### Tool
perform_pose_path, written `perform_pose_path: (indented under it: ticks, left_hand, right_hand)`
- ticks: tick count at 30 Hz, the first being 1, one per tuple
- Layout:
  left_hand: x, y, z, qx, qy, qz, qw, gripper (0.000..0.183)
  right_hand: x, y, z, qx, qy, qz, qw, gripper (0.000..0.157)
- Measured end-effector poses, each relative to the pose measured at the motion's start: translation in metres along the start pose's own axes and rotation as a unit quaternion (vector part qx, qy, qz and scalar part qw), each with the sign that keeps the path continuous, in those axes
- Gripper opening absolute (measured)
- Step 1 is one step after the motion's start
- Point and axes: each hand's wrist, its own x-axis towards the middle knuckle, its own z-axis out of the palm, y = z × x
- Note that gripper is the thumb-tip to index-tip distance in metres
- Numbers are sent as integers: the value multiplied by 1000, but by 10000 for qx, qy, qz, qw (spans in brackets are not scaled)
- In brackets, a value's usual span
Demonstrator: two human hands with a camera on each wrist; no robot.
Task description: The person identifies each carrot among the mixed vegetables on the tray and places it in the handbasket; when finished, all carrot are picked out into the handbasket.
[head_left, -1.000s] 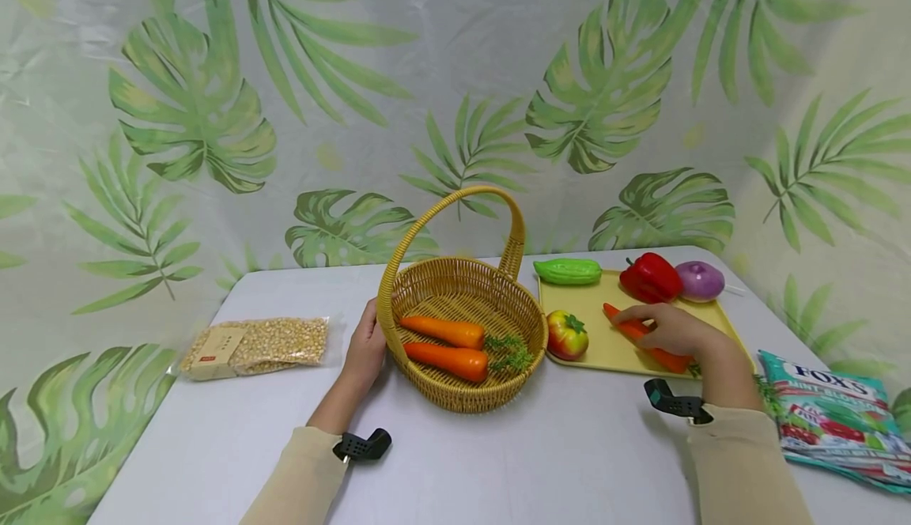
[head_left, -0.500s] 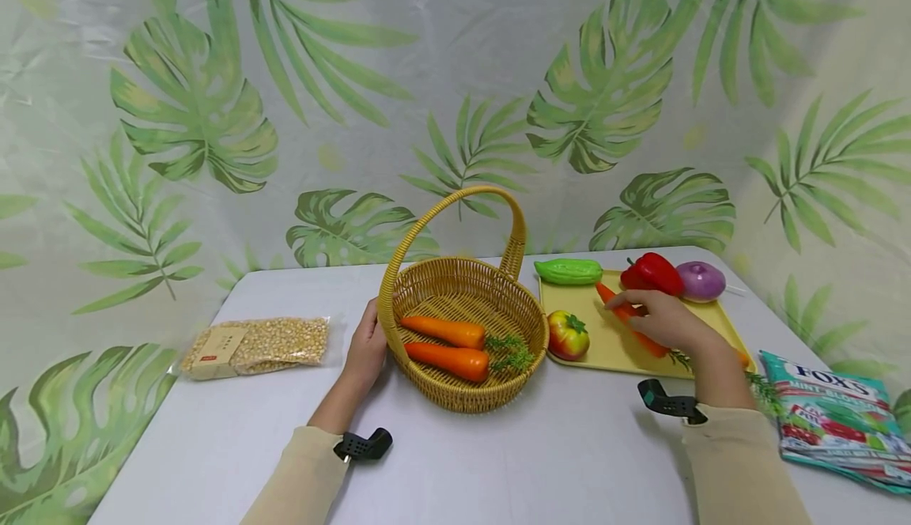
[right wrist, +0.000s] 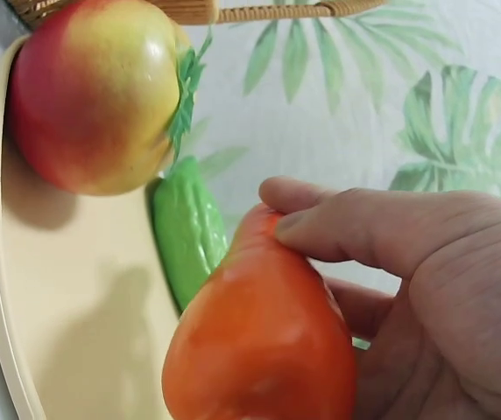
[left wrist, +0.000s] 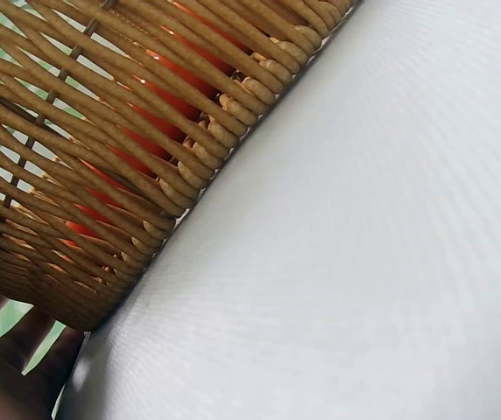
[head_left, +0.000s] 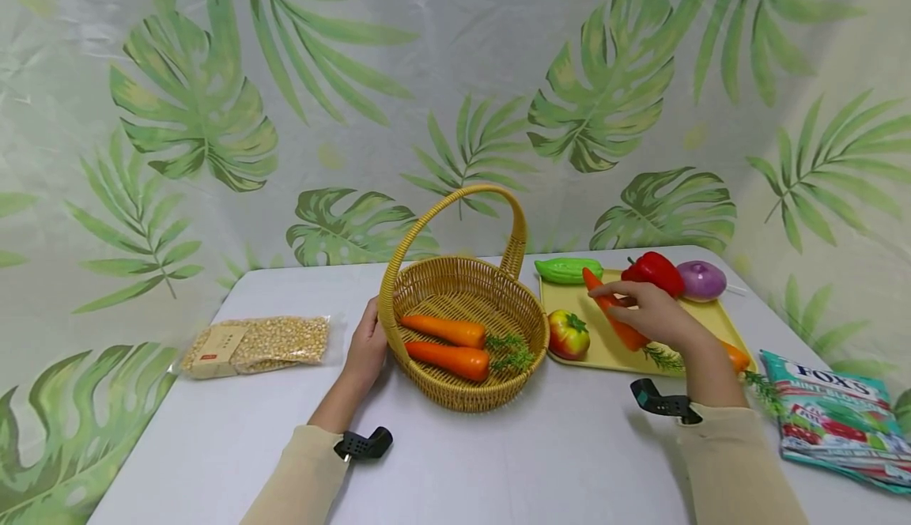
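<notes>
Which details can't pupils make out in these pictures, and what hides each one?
Head: most of the loose carrot at the near right corner of the tray, behind the right arm.
Head: fine print on the corn kernel packet, too small.
Left wrist: part of the left hand, cut off by the lower-left corner.
Right wrist: the lower part of the held carrot, cut off by the bottom edge.

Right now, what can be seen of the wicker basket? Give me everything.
The wicker basket is round, golden-brown and openly woven, seemingly rattan, with one tall arched handle. It stands on the white table left of the tray in the head view, two carrots lying inside. The left hand rests against its left side.
</notes>
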Motion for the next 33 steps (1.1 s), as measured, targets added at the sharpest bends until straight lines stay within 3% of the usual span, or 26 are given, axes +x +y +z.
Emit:
perform_pose_path:
  ticks: [9, 21, 33]
  left_hand:
    - [0, 2, 0, -10, -31, 13, 10000, 43]
    - [1, 0, 0, 63, 33, -70, 10000, 43]
    - [-1, 2, 0, 26, 25, -22, 10000, 43]
  right_hand:
    - [-1, -10, 4, 649, -499, -208, 9964, 57]
    - [1, -11, 9, 968, -1040, -500, 9886, 79]
    - [1, -13, 9, 740, -872, -650, 9913, 81]
